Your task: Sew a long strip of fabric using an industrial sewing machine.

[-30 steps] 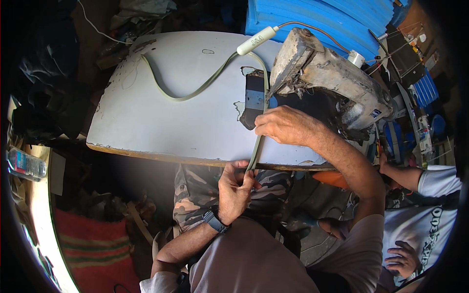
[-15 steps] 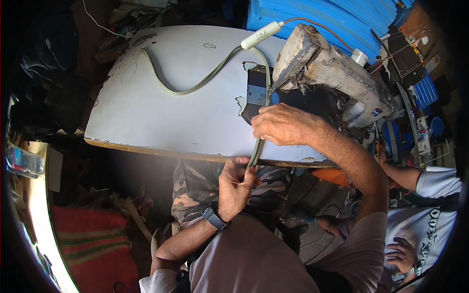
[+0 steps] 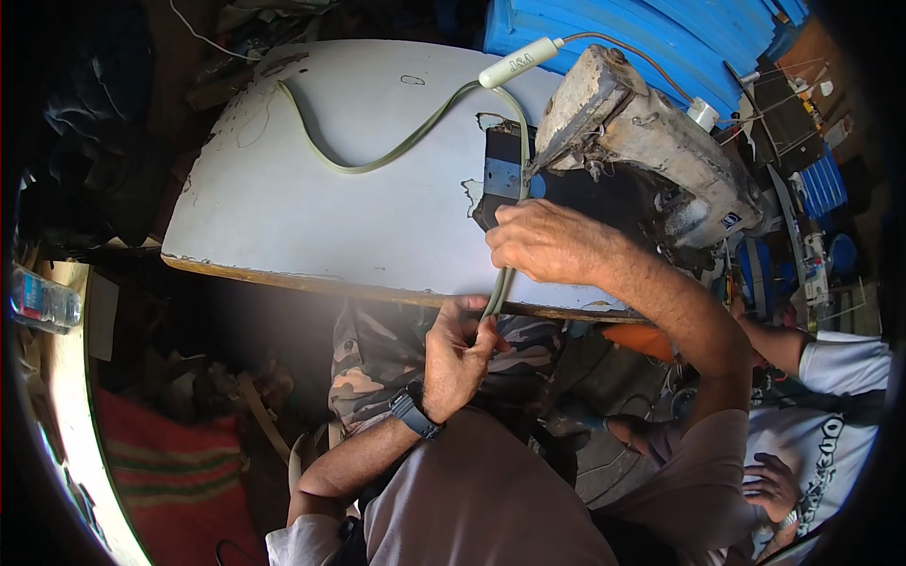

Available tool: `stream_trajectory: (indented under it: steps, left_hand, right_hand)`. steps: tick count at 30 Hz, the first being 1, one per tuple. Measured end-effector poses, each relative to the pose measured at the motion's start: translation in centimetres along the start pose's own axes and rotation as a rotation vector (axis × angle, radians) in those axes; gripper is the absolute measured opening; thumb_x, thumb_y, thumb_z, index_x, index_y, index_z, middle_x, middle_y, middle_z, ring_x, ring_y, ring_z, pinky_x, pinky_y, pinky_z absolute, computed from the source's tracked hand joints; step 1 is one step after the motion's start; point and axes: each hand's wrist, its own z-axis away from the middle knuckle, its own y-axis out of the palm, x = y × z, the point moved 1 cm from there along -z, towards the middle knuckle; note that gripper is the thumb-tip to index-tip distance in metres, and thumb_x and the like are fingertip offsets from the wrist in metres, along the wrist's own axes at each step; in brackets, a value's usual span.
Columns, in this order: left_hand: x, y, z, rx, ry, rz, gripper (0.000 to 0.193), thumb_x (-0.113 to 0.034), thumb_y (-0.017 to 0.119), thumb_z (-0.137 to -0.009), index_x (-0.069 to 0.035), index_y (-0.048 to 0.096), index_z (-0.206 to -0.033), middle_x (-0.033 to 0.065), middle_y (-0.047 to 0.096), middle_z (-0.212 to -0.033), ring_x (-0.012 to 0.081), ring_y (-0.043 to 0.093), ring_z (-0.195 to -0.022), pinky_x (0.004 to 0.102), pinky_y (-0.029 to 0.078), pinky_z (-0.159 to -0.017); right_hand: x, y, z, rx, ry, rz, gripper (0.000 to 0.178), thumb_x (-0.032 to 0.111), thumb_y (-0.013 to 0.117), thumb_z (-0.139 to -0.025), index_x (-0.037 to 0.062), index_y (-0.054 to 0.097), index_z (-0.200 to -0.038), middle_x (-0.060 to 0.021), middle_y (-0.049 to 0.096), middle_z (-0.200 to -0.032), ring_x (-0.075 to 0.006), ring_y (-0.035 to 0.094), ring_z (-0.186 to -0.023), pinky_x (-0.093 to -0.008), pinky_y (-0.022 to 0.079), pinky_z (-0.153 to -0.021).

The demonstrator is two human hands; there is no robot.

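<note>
Pinched between thumb and fingers, the left hand's (image 3: 460,357) grip is closed on a long, flat, pale green flexible strip (image 3: 354,170) at the near edge of the white worktop (image 3: 321,231) with a worn brown rim. Farther in, the right hand's (image 3: 545,241) grip is also closed on the strip, fingertips bent down over it.

Between the two hands the strip's long axis runs away from the person, leaning slightly right, with two lengths side by side. Beyond the right hand it passes just left of the front of the chipped, pale grey metal sewing machine (image 3: 651,141), bends left near a white cylindrical tube (image 3: 519,62) on a thin brown stem, then sweeps back in a shallow U across the worktop. Its loose end points toward the far left corner.

At the far left, a clear plastic bottle (image 3: 58,307) with a blue and red label is on a pale ledge (image 3: 66,377); its contents cannot be made out.
</note>
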Motion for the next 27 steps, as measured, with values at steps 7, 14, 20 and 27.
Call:
stream_trajectory:
  steps: [7, 14, 20, 27]
  left_hand:
    - [0.3, 0.5, 0.6, -0.011, 0.026, 0.079, 0.025, -0.003, 0.061, -0.106, 0.004, 0.052, -0.128, 0.0022, 0.066, -0.086, 0.0091, 0.068, -0.076, 0.0249, 0.055, -0.071]
    - [2.0, 0.4, 0.1, -0.021, 0.126, 0.083, 0.010, 0.001, 0.061, -0.105, 0.002, 0.057, -0.114, 0.0048, 0.070, -0.089, 0.0084, 0.069, -0.078, 0.0256, 0.057, -0.070]
    - [1.0, -0.5, -0.5, 0.062, 0.294, -0.197, 0.005, 0.001, 0.060, -0.105, 0.001, 0.062, -0.110, 0.0018, 0.070, -0.078, 0.0050, 0.065, -0.073, 0.0244, 0.055, -0.068]
    - [0.5, -0.8, -0.4, 0.075, 0.234, -0.260, 0.006, 0.002, 0.060, -0.104, 0.002, 0.063, -0.109, 0.0021, 0.069, -0.078, 0.0044, 0.064, -0.073, 0.0245, 0.056, -0.070]
  right_hand:
    - [2.7, 1.9, 3.0, -0.209, -0.159, 0.439, 0.008, 0.016, 0.068, -0.089, 0.0093, 0.064, -0.090, -0.0033, 0.066, -0.094, -0.0189, 0.064, -0.099, -0.0316, 0.053, -0.082]
    - [4.7, 3.0, 3.3, -0.290, -0.267, 0.540, 0.009, 0.018, 0.070, -0.088, 0.0108, 0.073, -0.086, 0.0014, 0.063, -0.087, -0.0160, 0.060, -0.092, -0.0317, 0.049, -0.080]
    - [2.8, 5.6, 4.3, -0.580, -0.279, 0.464, 0.015, 0.017, 0.070, -0.085, 0.0052, 0.069, -0.094, -0.0052, 0.063, -0.098, -0.0186, 0.063, -0.092, -0.0330, 0.056, -0.081]
    - [-3.0, 7.2, 3.6, -0.493, -0.066, 0.535, 0.017, 0.011, 0.072, -0.086, 0.0059, 0.070, -0.102, -0.0032, 0.065, -0.101, -0.0181, 0.063, -0.097, -0.0319, 0.060, -0.084]
